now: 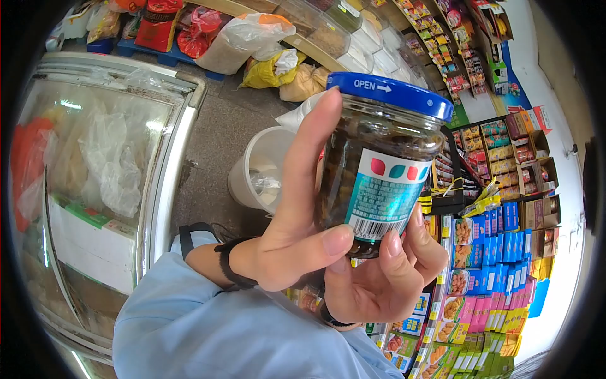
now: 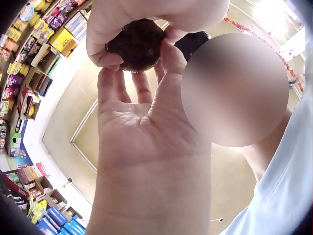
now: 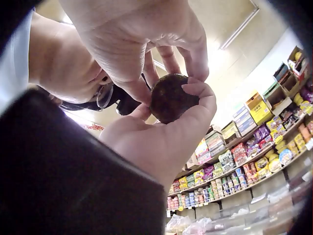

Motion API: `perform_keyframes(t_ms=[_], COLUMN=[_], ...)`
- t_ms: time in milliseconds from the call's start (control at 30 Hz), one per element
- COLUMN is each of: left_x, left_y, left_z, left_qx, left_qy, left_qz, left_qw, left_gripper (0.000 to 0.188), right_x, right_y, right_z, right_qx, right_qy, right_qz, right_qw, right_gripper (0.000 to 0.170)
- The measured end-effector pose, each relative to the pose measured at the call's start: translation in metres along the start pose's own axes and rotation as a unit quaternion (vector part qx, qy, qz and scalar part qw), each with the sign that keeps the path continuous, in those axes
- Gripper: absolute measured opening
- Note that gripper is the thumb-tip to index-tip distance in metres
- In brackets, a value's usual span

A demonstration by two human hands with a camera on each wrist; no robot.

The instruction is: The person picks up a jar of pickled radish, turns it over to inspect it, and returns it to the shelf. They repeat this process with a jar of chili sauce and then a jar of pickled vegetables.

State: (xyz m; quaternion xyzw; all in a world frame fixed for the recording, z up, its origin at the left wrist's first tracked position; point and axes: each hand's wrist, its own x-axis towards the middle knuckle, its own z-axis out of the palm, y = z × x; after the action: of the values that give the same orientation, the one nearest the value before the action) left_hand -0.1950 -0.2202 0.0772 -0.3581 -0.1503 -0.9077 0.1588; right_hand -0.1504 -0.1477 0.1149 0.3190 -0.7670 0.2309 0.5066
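In the head view a glass jar (image 1: pixel 379 170) with dark contents stands slightly tilted, its blue lid (image 1: pixel 391 95) marked OPEN and its teal and white label with barcode facing the camera. The left hand (image 1: pixel 284 221) grips its left side, one finger reaching up to the lid. From below, the right hand (image 1: pixel 379 284) holds the lower right part with curled fingers. Both wrist views show the dark round base of the jar (image 2: pixel 137 46) (image 3: pixel 171 98) between the left hand (image 2: pixel 142 122) (image 3: pixel 142 39) and the right hand (image 2: pixel 156 14) (image 3: pixel 161 142). Neither hand hides the lid's lettering.
A glass-topped freezer (image 1: pixel 189 132) stands at left. Beyond the hands are a white bin (image 1: pixel 243 180) on the floor and several bags (image 1: pixel 271 72). Shelves of packaged goods (image 1: pixel 492 252) line the right side, and clear bulk containers (image 1: pixel 366 47) stand at the back.
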Motion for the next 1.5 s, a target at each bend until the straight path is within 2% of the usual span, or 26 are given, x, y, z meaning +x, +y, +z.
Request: perform_keyframes(t_ms=[100, 267, 667, 767, 900, 1000, 1200, 1500], left_x=[0.0, 0.004, 0.001, 0.001, 0.001, -0.002, -0.001, -0.001], left_y=[-0.001, -0.003, -0.001, 0.0, 0.005, 0.009, 0.002, 0.003], left_z=[0.001, -0.006, -0.005, -0.005, 0.001, 0.01, -0.008, -0.007], left_qx=[-0.001, -0.076, -0.065, -0.068, -0.047, -0.009, 0.025, 0.014], left_qy=[0.013, -0.069, -0.052, -0.064, -0.014, 0.046, -0.082, -0.087], left_qz=[0.003, 0.034, 0.004, 0.002, -0.039, -0.092, -0.008, -0.001], left_qw=[1.0, 0.994, 0.997, 0.996, 0.998, 0.995, 0.996, 0.996], left_gripper=[0.099, 0.084, 0.083, 0.081, 0.086, 0.098, 0.096, 0.096], right_x=[0.002, 0.001, -0.001, -0.002, -0.002, -0.002, -0.003, -0.002], right_y=[-0.005, -0.004, 0.001, -0.001, -0.001, 0.0, -0.006, -0.005], right_z=[0.0, 0.002, 0.006, 0.002, -0.001, -0.005, -0.007, -0.005], right_qx=[0.003, 0.008, -0.009, -0.011, 0.002, 0.01, 0.007, 0.023], right_qy=[-0.003, 0.007, 0.035, 0.017, -0.005, -0.022, -0.032, -0.02], right_qz=[0.019, 0.012, -0.011, 0.012, 0.029, 0.036, 0.057, 0.05], right_qw=[1.0, 1.0, 0.999, 1.0, 1.0, 0.999, 0.998, 0.998], right_gripper=[0.041, 0.042, 0.04, 0.042, 0.047, 0.049, 0.05, 0.051])
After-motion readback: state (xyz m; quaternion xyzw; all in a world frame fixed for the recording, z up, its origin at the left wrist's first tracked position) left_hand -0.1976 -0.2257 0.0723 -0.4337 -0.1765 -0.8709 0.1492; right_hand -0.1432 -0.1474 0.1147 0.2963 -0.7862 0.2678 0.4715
